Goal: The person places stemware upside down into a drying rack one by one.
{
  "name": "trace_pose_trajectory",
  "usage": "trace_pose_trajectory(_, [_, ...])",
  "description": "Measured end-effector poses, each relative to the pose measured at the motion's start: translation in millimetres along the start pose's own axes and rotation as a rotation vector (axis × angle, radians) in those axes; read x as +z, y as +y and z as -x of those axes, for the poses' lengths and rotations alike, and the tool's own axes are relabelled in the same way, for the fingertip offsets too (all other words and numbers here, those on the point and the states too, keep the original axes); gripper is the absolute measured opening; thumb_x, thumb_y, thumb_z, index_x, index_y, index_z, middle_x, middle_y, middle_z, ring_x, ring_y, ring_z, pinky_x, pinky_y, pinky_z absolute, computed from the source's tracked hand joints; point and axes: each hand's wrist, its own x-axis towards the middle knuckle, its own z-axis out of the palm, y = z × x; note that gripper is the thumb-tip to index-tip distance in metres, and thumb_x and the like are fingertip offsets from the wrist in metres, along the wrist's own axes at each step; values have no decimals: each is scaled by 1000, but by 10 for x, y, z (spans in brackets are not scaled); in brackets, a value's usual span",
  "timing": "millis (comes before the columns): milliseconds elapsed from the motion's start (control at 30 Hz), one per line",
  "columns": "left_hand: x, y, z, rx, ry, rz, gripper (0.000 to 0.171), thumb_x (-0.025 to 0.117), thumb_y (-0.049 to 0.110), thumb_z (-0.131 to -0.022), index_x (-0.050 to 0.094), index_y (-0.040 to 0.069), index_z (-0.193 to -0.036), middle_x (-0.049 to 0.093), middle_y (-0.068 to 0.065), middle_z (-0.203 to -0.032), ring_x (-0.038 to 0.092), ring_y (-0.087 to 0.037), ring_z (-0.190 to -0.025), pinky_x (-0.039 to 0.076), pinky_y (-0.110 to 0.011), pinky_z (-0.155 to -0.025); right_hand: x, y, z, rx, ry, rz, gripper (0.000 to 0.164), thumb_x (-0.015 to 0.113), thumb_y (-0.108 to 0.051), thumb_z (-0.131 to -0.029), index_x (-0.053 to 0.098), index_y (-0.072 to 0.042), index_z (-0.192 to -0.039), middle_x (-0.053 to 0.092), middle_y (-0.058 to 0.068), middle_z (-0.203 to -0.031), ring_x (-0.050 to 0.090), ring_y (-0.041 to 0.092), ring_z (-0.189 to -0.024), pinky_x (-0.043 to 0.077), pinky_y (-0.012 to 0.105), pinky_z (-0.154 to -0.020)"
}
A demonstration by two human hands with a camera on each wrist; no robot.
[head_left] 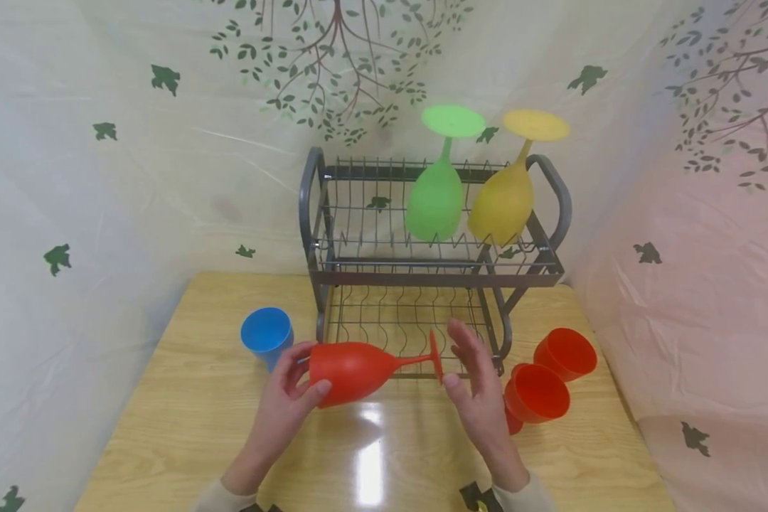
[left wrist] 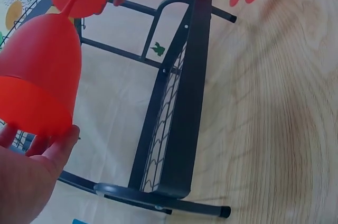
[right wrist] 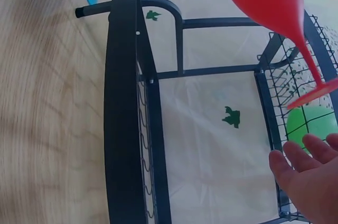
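A red plastic wine glass (head_left: 352, 371) lies sideways in the air before the dish rack, its foot pointing right. My left hand (head_left: 288, 391) grips it by the bowl near the rim, thumb in front; the left wrist view shows the fingers at the rim of the red glass (left wrist: 45, 49). Beside the foot, my right hand (head_left: 476, 391) is held with fingers extended and parted. In the right wrist view that hand (right wrist: 311, 174) is apart from the glass's foot (right wrist: 316, 93), with nothing in its fingers.
A two-tier dark dish rack (head_left: 435, 279) stands at the back; upside down on its upper tier are a green glass (head_left: 435, 203) and a yellow glass (head_left: 502, 206). A blue glass (head_left: 267, 333) stands left. Two red glasses (head_left: 537, 395) stand right on the wooden table (head_left: 185, 412).
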Motion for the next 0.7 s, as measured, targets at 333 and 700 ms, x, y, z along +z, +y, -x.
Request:
trace_pose_trajectory(333, [138, -9, -10, 37, 29, 104, 56, 68, 4, -97, 43, 2, -146, 53, -13, -143, 58, -22, -128, 61, -36, -88, 45, 62, 61, 86, 12, -149, 66, 59, -11, -103, 29, -7, -161, 35, 19, -164, 39, 24, -150, 35, 29, -119])
trace_pose_trajectory(700, [257, -81, -26, 86, 63, 81, 49, 65, 13, -101, 47, 3, -145, 56, -14, -141, 62, -21, -124, 60, -35, -89, 104, 118, 113, 129, 10, -134, 68, 64, -27, -104, 33, -6, -160, 34, 17, -165, 42, 18, -148, 38, 33, -117])
